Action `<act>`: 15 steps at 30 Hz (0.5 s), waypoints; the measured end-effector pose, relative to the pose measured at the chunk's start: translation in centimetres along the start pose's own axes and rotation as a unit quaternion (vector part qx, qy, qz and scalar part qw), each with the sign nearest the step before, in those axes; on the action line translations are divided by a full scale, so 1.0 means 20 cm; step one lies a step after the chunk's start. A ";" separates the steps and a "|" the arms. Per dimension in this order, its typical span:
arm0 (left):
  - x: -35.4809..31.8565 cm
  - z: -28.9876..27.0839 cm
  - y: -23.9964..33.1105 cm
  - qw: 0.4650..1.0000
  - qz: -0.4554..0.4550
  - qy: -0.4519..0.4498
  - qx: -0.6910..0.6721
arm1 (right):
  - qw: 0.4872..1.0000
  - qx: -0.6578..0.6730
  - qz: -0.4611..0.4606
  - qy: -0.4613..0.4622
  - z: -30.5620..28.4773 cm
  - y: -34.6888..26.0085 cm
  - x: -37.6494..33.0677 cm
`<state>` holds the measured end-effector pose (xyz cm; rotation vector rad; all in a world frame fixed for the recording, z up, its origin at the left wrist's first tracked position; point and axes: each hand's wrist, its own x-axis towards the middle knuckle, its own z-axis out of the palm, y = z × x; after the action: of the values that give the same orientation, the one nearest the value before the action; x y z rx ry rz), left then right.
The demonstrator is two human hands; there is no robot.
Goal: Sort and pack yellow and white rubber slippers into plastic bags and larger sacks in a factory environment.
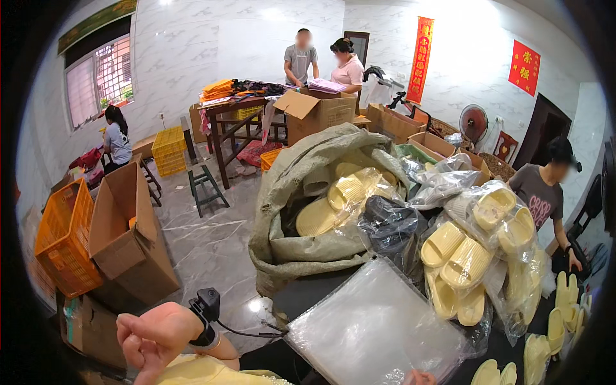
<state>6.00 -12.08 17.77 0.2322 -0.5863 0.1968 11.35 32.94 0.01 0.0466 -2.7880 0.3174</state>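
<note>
Head view: left hand [154,337] loosely curled, empty, wrist device on, above a yellow slipper [205,371]. Right hand [418,377] barely in view at the bags [375,327] stack's edge — grip can't tell. Bagged slippers [471,256] piled beyond, sack [308,212] behind.

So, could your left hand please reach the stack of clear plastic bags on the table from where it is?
Probably yes: the left hand is raised left of the stack of clear plastic bags, holding nothing visible, with nothing between them.
</note>
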 end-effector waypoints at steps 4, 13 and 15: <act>-0.03 0.06 -0.01 0.999 0.021 0.032 0.022 | 1.000 0.011 -0.004 -0.001 -0.02 -0.02 0.03; 0.01 0.05 -0.05 0.999 0.025 0.037 0.017 | 0.999 0.030 -0.011 0.017 -0.04 -0.04 0.02; 0.00 0.09 -0.05 0.995 0.054 0.071 -0.041 | 1.000 0.024 -0.015 0.014 -0.04 -0.04 0.01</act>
<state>5.30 -13.63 19.11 0.1053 -0.4641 0.2918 11.43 32.45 1.05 0.0940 -2.7494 0.3743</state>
